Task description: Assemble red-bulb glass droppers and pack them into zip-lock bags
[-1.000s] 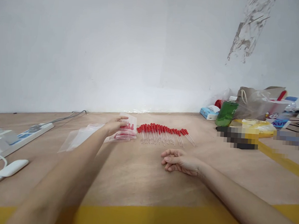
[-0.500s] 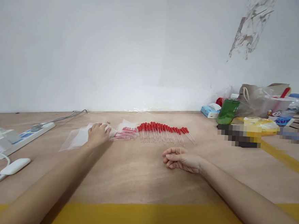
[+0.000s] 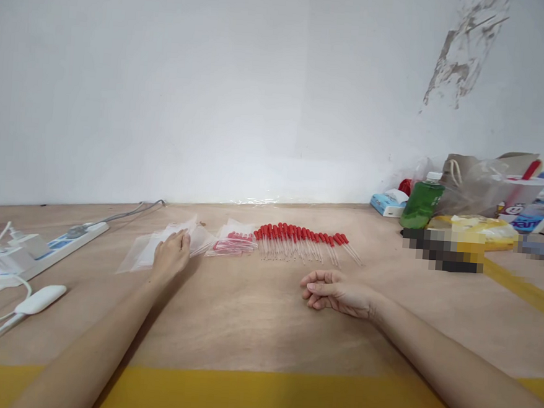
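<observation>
My left hand (image 3: pixel 172 256) lies on a spread of clear plastic bags (image 3: pixel 142 251), its fingers drawn together on the top bag; the fingertips are partly hidden. Just right of it sits a pile of bags with red-bulbed droppers inside (image 3: pixel 234 243). Beyond that pile, a row of loose droppers (image 3: pixel 293 235) with red bulbs and clear thin tubes lies side by side, bulbs toward the wall. Resting on the table in front of the row, my right hand (image 3: pixel 338 292) is palm inward, fingers loosely curled and apart, holding nothing.
On the left are a white power strip (image 3: pixel 54 254) with plugs and a white cable piece (image 3: pixel 40 300). At the right back stand a green bottle (image 3: pixel 422 201), a blue tissue pack (image 3: pixel 386 204), a yellow packet (image 3: pixel 488 235) and plastic bags. Yellow tape (image 3: pixel 258 397) runs along the front edge.
My left hand has drawn slightly back toward me, and its spread fingers have closed together on the bags. My right hand stays where it was. The view has shifted slightly left.
</observation>
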Available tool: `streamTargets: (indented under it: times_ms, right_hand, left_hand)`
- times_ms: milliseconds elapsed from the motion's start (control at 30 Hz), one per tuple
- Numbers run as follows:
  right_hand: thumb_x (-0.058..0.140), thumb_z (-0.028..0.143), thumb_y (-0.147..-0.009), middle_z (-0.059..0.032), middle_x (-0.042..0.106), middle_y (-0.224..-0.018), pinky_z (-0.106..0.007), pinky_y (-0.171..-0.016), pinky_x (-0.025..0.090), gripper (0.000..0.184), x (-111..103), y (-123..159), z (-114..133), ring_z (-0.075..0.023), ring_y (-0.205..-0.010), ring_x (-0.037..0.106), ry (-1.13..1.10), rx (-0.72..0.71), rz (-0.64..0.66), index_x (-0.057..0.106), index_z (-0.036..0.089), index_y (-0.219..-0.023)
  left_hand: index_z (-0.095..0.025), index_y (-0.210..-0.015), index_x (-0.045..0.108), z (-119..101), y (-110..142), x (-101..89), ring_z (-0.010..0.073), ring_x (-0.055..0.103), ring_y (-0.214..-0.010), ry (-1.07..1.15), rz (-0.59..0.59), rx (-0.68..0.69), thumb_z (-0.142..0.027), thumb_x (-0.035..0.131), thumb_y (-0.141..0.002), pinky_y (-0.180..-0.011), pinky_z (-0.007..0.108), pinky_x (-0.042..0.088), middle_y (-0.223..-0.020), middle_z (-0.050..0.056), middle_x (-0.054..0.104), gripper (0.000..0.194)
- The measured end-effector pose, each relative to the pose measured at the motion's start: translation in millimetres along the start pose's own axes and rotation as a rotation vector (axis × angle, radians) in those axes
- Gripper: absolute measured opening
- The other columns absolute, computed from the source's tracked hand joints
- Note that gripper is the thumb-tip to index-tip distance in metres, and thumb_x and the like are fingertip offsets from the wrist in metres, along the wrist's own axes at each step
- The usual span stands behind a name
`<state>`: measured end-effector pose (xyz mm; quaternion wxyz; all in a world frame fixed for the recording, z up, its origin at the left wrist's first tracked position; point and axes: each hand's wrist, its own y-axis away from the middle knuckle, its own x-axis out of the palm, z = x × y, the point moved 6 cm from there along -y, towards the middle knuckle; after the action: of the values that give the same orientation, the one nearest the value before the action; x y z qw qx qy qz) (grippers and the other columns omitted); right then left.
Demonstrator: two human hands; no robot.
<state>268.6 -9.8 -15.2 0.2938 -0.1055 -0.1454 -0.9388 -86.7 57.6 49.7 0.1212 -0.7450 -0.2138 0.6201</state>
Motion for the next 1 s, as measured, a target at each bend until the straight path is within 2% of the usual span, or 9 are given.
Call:
streamTargets:
  times_ms: [133, 200, 267, 367, 467, 533, 667, 900, 1000]
  right_hand:
    - [0.069, 0.025, -0.066, -0.0037, 0.061, -0.077, -0.021, -0.063, 0.047, 0.028, -0.6, -0.5, 0.3, -0.0087, -0.064, 0.060, 0.029, -0.009, 0.005, 0.054, 0.013, -0.086]
    - [0.070, 0.028, -0.064, -0.0034, 0.060, -0.079, -0.021, -0.059, 0.046, 0.032, -4.2, -0.2, 5.1, -0.0083, -0.062, 0.058, 0.094, -0.043, -0.008, 0.055, 0.014, -0.088]
    - [0.068, 0.033, -0.064, -0.0023, 0.060, -0.078, -0.020, -0.050, 0.042, 0.032, -16.2, 1.7, 14.6, -0.0065, -0.054, 0.054, 0.231, -0.106, -0.100, 0.056, 0.015, -0.088]
    - [0.061, 0.036, -0.068, -0.0018, 0.060, -0.071, -0.020, -0.047, 0.035, 0.023, -52.6, 12.2, 39.7, -0.0072, -0.051, 0.048, 0.615, -0.283, -0.453, 0.059, 0.015, -0.078]
    - [0.055, 0.028, -0.069, -0.0034, 0.061, -0.070, -0.023, -0.057, 0.036, 0.013, -91.2, 29.9, 64.8, -0.0122, -0.062, 0.052, 1.065, -0.418, -0.922, 0.061, 0.016, -0.070]
    - [0.052, 0.026, -0.069, -0.0044, 0.063, -0.070, -0.024, -0.058, 0.036, 0.014, -113.5, 31.2, 70.1, -0.0144, -0.065, 0.054, 1.192, -0.352, -1.076, 0.062, 0.017, -0.068]
    - [0.055, 0.034, -0.066, -0.0071, 0.065, -0.077, -0.023, -0.055, 0.036, 0.019, -136.7, 14.0, 72.1, -0.0177, -0.070, 0.057, 1.297, -0.154, -1.077, 0.063, 0.017, -0.071]
    - [0.054, 0.034, -0.067, -0.0157, 0.065, -0.083, -0.027, -0.058, 0.041, 0.025, -128.6, -8.8, 75.0, -0.0242, -0.077, 0.061, 1.362, 0.146, -1.080, 0.066, 0.014, -0.075]
    - [0.059, 0.026, -0.061, -0.0195, 0.063, -0.087, -0.029, -0.058, 0.042, 0.030, -126.6, -11.6, 79.3, -0.0280, -0.082, 0.060, 1.318, 0.228, -1.092, 0.065, 0.011, -0.086]
  left_hand:
    - [-0.016, -0.124, 0.044, -48.4, 23.3, -33.1, 0.0193, 0.033, -0.123, 0.245, -0.163, 0.421, -0.036, 0.020, -0.091, -0.104, 0.034, 0.024, -0.129, 0.006, 0.044, 0.046]
    - [-0.022, -0.129, 0.038, -81.9, 45.2, -32.0, 0.0183, 0.028, -0.126, 0.300, 0.009, 0.655, -0.037, 0.024, -0.091, -0.106, 0.037, 0.021, -0.135, 0.001, 0.037, 0.043]
    - [-0.031, -0.130, 0.034, -112.8, 74.5, -19.8, 0.0196, 0.023, -0.128, 0.286, 0.322, 0.874, -0.036, 0.026, -0.091, -0.106, 0.041, 0.019, -0.140, -0.003, 0.028, 0.040]
    - [-0.034, -0.129, 0.035, -138.9, 114.0, -6.4, 0.0216, 0.024, -0.128, 0.296, 0.624, 1.083, -0.041, 0.036, -0.088, -0.105, 0.044, 0.018, -0.141, -0.004, 0.025, 0.041]
    - [-0.032, -0.130, 0.034, -144.1, 120.7, -0.1, 0.0212, 0.021, -0.129, 0.354, 0.587, 1.019, -0.039, 0.031, -0.090, -0.106, 0.044, 0.015, -0.142, -0.002, 0.023, 0.041]
    - [-0.030, -0.130, 0.033, -142.3, 115.7, 3.2, 0.0211, 0.021, -0.129, 0.385, 0.526, 0.928, -0.037, 0.031, -0.090, -0.105, 0.042, 0.020, -0.141, 0.000, 0.025, 0.041]
    - [-0.029, -0.128, 0.038, -144.5, 113.2, 10.0, 0.0213, 0.028, -0.126, 0.374, 0.562, 0.954, -0.039, 0.037, -0.088, -0.104, 0.042, 0.022, -0.137, 0.002, 0.033, 0.042]
    - [-0.028, -0.122, 0.047, -148.1, 114.1, 4.1, 0.0218, 0.026, -0.126, 0.417, 0.496, 0.963, -0.035, 0.039, -0.088, -0.105, 0.045, 0.018, -0.135, 0.003, 0.037, 0.036]
    - [-0.026, -0.117, 0.052, -144.0, 111.4, -1.7, 0.0204, 0.040, -0.117, 0.505, 0.439, 0.901, -0.032, 0.039, -0.088, -0.100, 0.040, 0.028, -0.126, 0.004, 0.047, 0.032]
